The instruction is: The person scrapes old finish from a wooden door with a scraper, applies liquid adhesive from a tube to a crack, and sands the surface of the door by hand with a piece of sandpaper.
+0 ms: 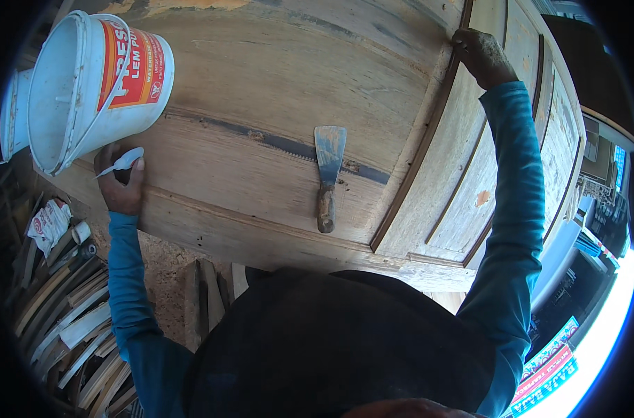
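My left hand (122, 187) is closed around a small white teardrop-shaped plastic piece (128, 159) with a thin tip, just below a white bucket (56, 104) tipped on its side. My right hand (482, 58) reaches to the far right, its fingers curled down at a dark moulding strip (423, 150) of the wooden door panel (275, 63); whatever they grip is hidden. Between the hands lies a putty knife (329, 171), handle toward me. Its blade overlaps a long dark saw blade (289, 145) with teeth along one edge.
The bucket has a red and orange label and a wire handle. Another white container (14, 115) shows behind it. Stacked wood strips (80, 327) and a crumpled white bag (50, 226) are on the floor at the left. Blue-and-red printed boxes (546, 373) sit at the lower right.
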A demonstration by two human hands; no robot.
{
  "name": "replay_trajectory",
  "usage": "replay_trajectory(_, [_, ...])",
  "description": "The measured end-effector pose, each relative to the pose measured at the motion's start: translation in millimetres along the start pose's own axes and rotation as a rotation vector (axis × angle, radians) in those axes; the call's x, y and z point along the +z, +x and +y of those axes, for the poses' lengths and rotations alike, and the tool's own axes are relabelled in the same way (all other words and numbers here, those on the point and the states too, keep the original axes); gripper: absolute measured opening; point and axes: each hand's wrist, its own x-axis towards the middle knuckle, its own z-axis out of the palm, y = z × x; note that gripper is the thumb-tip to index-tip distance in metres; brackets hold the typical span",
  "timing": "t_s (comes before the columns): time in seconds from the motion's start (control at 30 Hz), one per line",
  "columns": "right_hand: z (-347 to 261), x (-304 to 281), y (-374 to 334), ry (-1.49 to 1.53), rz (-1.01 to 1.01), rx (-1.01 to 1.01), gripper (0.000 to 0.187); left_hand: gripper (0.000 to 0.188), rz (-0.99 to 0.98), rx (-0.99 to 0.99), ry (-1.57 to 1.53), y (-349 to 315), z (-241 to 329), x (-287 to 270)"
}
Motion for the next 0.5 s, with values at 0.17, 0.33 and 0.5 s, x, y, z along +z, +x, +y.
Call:
replay_trajectory(0.17, [-1,2,6,0.000,-0.011,-0.005,0.018,0.069,-0.001,-0.030,-0.008,-7,2,2])
replay_trajectory(0.33, [10,-9,-9,0.196,0.098,-0.077,0.020,0.072,0.039,0.020,0.066,8,17,-1])
replay_trajectory(0.5, [-90,-33,-6,0.456,0.142,-0.095,0.016,0.075,0.080,0.048,0.138,8,28,-10])
